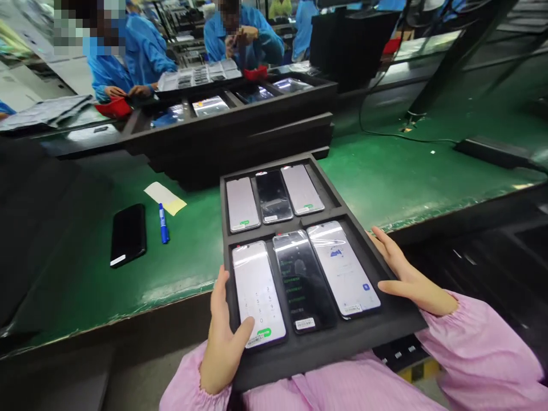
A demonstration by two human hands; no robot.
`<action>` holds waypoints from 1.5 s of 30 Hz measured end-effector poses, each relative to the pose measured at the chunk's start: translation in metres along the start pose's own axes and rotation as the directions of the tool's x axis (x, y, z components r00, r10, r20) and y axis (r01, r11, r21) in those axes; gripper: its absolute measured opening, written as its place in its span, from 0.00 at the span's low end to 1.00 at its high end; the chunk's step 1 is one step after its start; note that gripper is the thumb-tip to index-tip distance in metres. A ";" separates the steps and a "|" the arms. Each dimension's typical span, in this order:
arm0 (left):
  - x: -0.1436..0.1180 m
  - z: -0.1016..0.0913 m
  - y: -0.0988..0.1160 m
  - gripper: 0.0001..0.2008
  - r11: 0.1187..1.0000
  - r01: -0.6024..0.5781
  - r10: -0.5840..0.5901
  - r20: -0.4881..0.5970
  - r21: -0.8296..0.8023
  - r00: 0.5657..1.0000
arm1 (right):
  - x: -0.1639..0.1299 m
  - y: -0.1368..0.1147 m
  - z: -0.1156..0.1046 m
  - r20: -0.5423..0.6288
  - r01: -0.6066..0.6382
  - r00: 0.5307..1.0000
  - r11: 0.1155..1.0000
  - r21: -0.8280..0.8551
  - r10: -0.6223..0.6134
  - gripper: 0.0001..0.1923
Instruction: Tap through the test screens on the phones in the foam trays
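Observation:
A black foam tray [317, 351] rests partly on the green bench and juts out toward my body. Its left side is gripped by my left hand [225, 337], the thumb reaching over a phone [257, 279] with a white keypad screen. My right hand [406, 279] clasps the right edge, thumb on top, near a phone [342, 268] with a white screen. Between those two lies a dark-screened phone [303, 279]. The far compartment holds a white-screened phone [242, 202], a dark phone [274, 197] and another white-screened phone [302, 188].
On the green bench [192, 251], left, lie a black phone [128, 234], a blue marker [163, 224] and a paper slip [165, 195]. Stacked black trays [240, 131] stand behind my tray. Co-workers in blue sleeves [145, 51] sit opposite. A cable [411, 137] crosses the right side.

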State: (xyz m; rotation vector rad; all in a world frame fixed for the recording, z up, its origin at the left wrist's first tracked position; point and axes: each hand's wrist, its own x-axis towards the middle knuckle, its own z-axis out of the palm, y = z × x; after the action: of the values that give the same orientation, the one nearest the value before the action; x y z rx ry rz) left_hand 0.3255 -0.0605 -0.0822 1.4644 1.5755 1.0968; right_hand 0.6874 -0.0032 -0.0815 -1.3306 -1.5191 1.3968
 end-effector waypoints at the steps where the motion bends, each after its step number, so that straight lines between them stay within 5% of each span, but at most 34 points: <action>1: -0.001 0.001 0.000 0.34 1.000 -0.002 0.002 -0.022 -0.028 1.000 | -0.002 -0.001 0.002 -0.009 0.004 1.000 1.000 -0.005 -0.004 0.52; 9: 0.001 0.002 0.006 0.33 0.999 -0.017 0.017 -0.011 -0.035 1.000 | 0.001 -0.017 0.011 -0.083 -0.044 0.996 0.973 -0.228 0.026 0.57; 12: 0.000 -0.005 0.011 0.24 0.972 -0.188 0.180 0.068 0.140 0.981 | -0.002 -0.019 0.011 -0.071 -0.027 0.997 0.986 -0.165 0.015 0.56; 16: 0.003 -0.016 0.022 0.17 0.794 -0.494 0.371 0.363 0.354 0.855 | -0.006 -0.020 0.012 -0.112 -0.048 0.993 0.999 0.007 0.049 0.44; 20: 0.006 -0.020 0.029 0.19 0.747 -0.521 0.287 0.505 0.414 0.814 | -0.006 -0.016 0.011 -0.143 -0.096 0.985 0.995 -0.004 0.094 0.45; 29: 0.009 -0.017 0.030 0.19 0.716 -0.548 0.264 0.559 0.433 0.786 | -0.007 -0.004 0.003 -0.189 -0.133 0.974 0.990 -0.040 0.123 0.47; 33: 0.007 -0.018 0.025 0.19 0.758 -0.577 0.413 0.460 0.304 0.786 | -0.007 0.000 0.000 -0.164 -0.131 0.979 0.991 -0.040 0.123 0.45; 36: 0.002 -0.015 0.015 0.19 0.868 -0.465 0.416 0.257 0.174 0.872 | -0.008 -0.004 0.004 -0.172 -0.121 0.978 0.993 0.013 0.121 0.45; 40: -0.006 -0.001 -0.001 0.16 0.978 -0.202 0.193 -0.135 -0.057 0.972 | -0.014 -0.002 0.006 -0.217 -0.117 0.966 0.987 0.111 0.139 0.46; 43: -0.010 0.008 -0.009 0.14 0.978 -0.045 -0.026 -0.335 -0.202 0.942 | -0.020 0.009 0.004 -0.214 -0.150 0.963 0.985 0.085 0.165 0.46; 45: -0.010 0.009 -0.010 0.19 0.960 0.083 -0.168 -0.314 -0.267 0.934 | -0.022 0.014 0.004 -0.230 -0.206 0.948 0.976 0.073 0.218 0.44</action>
State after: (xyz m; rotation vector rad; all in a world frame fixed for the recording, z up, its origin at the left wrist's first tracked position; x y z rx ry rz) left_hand 0.3313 -0.0697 -0.0953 1.0328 1.6597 1.4661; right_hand 0.6924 -0.0271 -0.0920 -1.6066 -1.2067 1.3371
